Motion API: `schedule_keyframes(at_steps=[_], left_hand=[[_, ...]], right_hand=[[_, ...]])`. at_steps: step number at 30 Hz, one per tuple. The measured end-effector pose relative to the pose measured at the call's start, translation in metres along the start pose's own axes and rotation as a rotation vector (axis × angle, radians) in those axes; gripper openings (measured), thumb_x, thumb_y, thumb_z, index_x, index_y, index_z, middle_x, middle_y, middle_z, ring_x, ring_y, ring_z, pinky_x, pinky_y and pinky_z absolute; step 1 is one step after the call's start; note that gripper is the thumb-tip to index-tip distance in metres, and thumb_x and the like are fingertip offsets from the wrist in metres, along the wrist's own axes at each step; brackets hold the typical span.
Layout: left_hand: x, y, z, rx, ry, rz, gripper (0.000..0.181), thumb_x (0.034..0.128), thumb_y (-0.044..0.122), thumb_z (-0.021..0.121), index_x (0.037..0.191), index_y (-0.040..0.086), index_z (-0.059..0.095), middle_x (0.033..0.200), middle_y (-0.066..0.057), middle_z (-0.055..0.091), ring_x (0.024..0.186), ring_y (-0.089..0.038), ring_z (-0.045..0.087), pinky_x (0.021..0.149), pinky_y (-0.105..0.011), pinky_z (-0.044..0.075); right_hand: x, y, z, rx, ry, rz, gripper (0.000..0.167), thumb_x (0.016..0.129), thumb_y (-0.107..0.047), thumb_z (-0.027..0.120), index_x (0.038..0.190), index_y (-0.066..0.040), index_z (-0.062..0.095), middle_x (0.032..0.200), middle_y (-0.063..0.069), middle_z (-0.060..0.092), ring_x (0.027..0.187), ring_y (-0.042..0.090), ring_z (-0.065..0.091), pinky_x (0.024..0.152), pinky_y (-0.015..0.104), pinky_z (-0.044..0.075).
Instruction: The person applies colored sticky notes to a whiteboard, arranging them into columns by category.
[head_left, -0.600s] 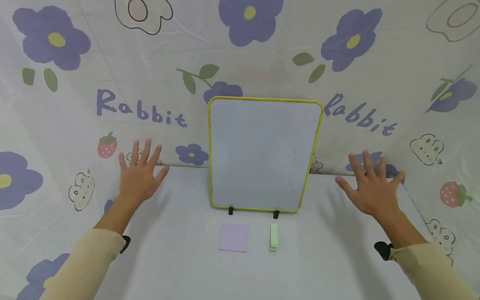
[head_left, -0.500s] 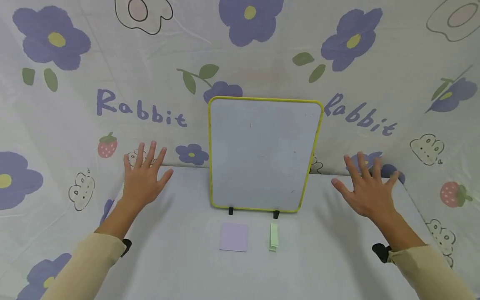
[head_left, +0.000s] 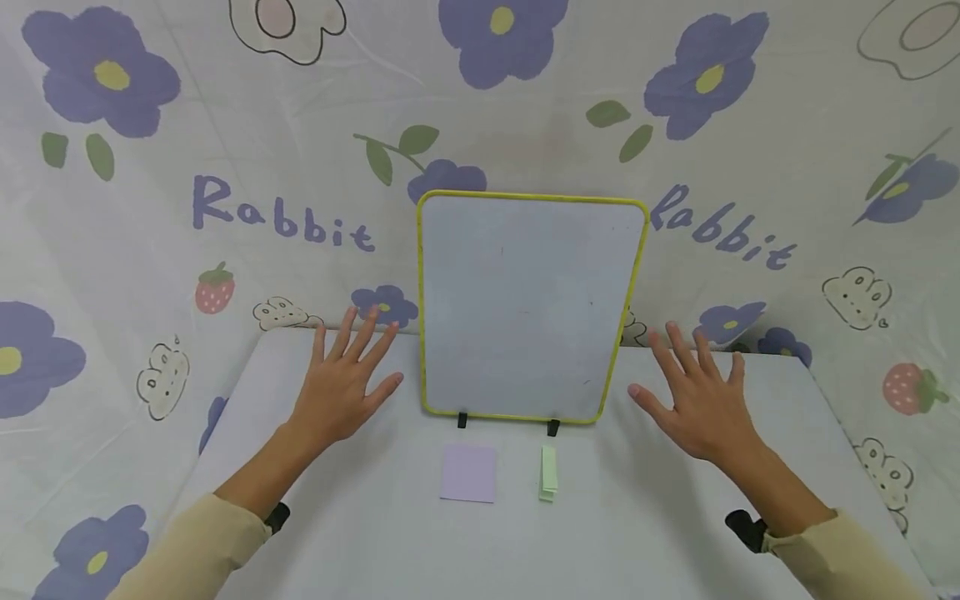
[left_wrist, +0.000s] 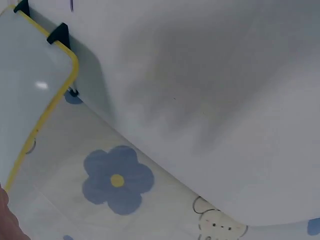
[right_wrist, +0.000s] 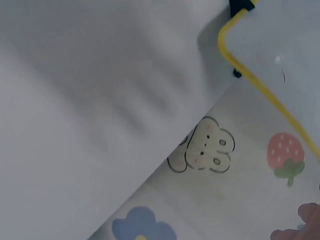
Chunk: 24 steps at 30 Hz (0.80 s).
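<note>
In the head view a yellow-framed whiteboard (head_left: 525, 308) stands on black feet. In front of it lie a flat lilac square (head_left: 468, 473) and, to its right, a narrow light green piece (head_left: 548, 473). My left hand (head_left: 337, 392) hovers left of the board, fingers spread, holding nothing. On the board's other side my right hand (head_left: 701, 404) is raised with fingers spread and nothing in it. Only a bit of the left hand (left_wrist: 9, 220) shows at the left wrist view's lower left corner; fingertips of the right hand (right_wrist: 300, 225) show at the right wrist view's lower right.
A white table (head_left: 390, 533) carries these things. Behind and beside it hangs a pale cloth (head_left: 540, 125) printed with purple flowers, strawberries, rabbits and lettering. Both hands cast soft shadows on the tabletop.
Both hands have moved inward toward the board and somewhat lower in the head view, fingers still spread. The board, lilac square and green piece have stayed in place.
</note>
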<state>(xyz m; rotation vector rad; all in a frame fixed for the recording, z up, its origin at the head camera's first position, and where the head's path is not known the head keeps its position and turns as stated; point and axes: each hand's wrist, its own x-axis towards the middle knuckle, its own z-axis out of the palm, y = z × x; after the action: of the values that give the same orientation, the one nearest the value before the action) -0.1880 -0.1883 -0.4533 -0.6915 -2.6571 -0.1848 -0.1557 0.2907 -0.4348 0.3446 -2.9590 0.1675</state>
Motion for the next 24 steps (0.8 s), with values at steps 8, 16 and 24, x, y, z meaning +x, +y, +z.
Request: schedule_keyframes(at_steps=[8, 16, 24], left_hand=[[0.000, 0.032, 0.009, -0.042, -0.026, 0.097, 0.068, 0.0983, 0.048, 0.051, 0.157, 0.020, 0.032, 0.165, -0.007, 0.019, 0.153, -0.030, 0.008, 0.114, -0.066, 0.010], [-0.009, 0.059, 0.036, -0.102, -0.056, 0.199, 0.066, 0.0989, 0.046, 0.053, 0.157, 0.019, 0.034, 0.165, -0.006, 0.021, 0.151, -0.031, 0.018, 0.114, -0.065, 0.014], [-0.018, 0.082, 0.054, -0.145, -0.160, 0.233, 0.065, 0.1009, 0.047, 0.050, 0.157, 0.019, 0.032, 0.165, -0.007, 0.022, 0.151, -0.029, 0.017, 0.112, -0.065, 0.021]], right_hand=[[-0.011, -0.021, 0.017, 0.013, -0.020, -0.103, 0.086, 0.094, -0.061, 0.051, 0.161, -0.017, 0.018, 0.165, 0.012, 0.018, 0.148, 0.042, 0.020, 0.112, 0.069, 0.010], [-0.021, -0.036, 0.039, 0.087, -0.045, -0.172, 0.083, 0.093, -0.057, 0.058, 0.158, -0.013, 0.029, 0.162, 0.010, 0.028, 0.146, 0.036, 0.028, 0.112, 0.063, 0.020], [-0.030, -0.044, 0.061, 0.225, -0.086, -0.225, 0.077, 0.094, -0.051, 0.062, 0.155, -0.012, 0.036, 0.159, 0.010, 0.035, 0.144, 0.035, 0.034, 0.111, 0.057, 0.028]])
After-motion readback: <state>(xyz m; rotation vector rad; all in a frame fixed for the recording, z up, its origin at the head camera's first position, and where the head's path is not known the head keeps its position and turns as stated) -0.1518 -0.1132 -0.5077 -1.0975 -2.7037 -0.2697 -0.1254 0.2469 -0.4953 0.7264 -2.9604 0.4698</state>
